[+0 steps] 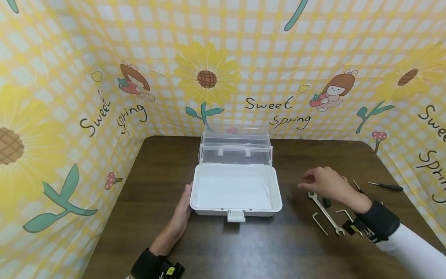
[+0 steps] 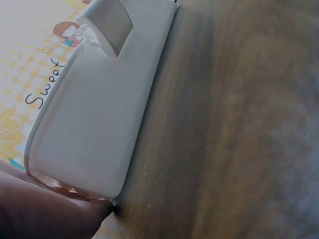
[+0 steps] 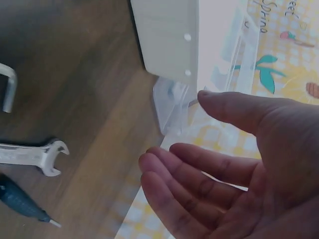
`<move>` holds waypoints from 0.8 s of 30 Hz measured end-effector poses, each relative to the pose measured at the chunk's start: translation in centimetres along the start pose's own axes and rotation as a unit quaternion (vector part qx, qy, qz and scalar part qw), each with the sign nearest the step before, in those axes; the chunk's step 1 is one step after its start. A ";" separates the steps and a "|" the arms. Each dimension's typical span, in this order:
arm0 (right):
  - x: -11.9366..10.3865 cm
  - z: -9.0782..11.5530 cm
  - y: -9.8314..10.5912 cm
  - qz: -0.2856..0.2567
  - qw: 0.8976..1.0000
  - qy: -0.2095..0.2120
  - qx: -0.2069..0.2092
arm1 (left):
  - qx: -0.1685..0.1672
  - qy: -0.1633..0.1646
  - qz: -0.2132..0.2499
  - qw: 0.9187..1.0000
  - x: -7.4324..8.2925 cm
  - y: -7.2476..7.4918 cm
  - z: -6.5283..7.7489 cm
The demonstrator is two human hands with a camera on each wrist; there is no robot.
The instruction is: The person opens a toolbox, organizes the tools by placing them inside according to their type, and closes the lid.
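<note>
A white plastic toolbox stands at the middle of the table, its inside bare. Its clear lid is tipped back, with a handle on it, and the white front latch hangs down. My left hand rests along the box's left side, fingers fairly straight. To the right of the box, my right hand hovers over the table with nothing in it; in the right wrist view its fingers are loosely bent, thumb apart. Below it lies an open-end wrench, partly beside a dark-handled screwdriver.
Hex keys lie near the wrench, one of them partly under the right wrist. Another screwdriver with a black handle is farther right. A yellow checked cloth hangs behind and along the sides of the brown table.
</note>
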State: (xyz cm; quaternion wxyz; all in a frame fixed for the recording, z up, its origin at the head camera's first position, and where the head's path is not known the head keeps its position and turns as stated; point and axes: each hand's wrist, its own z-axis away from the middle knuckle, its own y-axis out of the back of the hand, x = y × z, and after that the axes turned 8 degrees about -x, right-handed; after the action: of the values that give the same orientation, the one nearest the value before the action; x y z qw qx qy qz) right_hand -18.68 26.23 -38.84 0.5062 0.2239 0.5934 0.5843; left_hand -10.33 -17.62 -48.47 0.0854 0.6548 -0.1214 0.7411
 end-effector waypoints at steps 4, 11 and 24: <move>-0.6 1.7 -0.9 0.025 0.999 -0.009 0.018 | 0.000 0.000 0.000 1.000 0.2 0.0 0.0; -1.8 4.0 -3.1 0.023 0.999 -0.038 0.010 | -0.001 -0.004 0.011 1.000 -0.1 0.0 0.0; -2.4 6.0 -6.3 0.047 0.995 -0.091 0.006 | -0.001 -0.024 0.028 0.999 -0.3 0.0 -0.1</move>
State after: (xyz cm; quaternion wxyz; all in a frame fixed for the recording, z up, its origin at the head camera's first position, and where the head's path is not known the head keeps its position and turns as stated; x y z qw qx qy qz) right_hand -10.52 25.63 -42.63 0.5284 0.3071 0.5375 0.5810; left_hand -10.39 -17.54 -48.77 0.0621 0.6686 -0.1422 0.7273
